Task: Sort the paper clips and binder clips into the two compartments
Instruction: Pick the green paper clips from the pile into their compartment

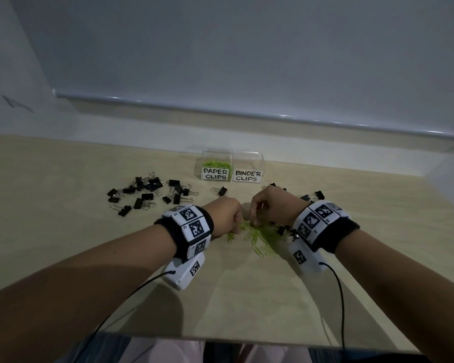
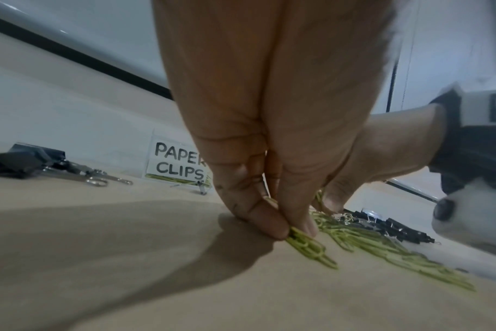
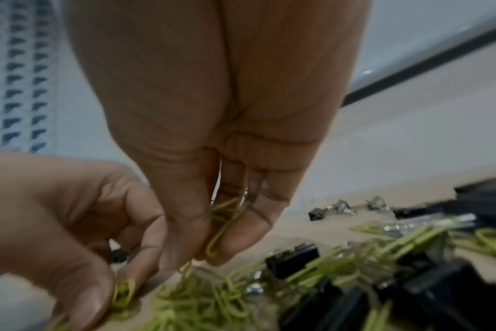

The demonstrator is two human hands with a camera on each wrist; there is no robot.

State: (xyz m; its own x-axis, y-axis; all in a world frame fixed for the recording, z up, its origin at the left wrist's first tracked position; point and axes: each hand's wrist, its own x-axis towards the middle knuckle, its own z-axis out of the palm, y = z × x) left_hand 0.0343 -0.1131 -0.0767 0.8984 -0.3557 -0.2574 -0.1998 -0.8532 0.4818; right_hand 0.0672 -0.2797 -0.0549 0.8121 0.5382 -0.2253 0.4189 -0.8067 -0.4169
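A loose pile of green paper clips lies on the table between my hands, mixed with black binder clips. My left hand pinches a small bunch of green paper clips against the table top. My right hand holds a few green paper clips between thumb and fingers just above the pile. Behind stands a clear two-part box: the PAPER CLIPS compartment holds green clips, and the BINDER CLIPS compartment looks empty.
A scatter of black binder clips lies to the left on the tan table. One binder clip sits in front of the box, and more lie by my right wrist. A wall ledge runs behind.
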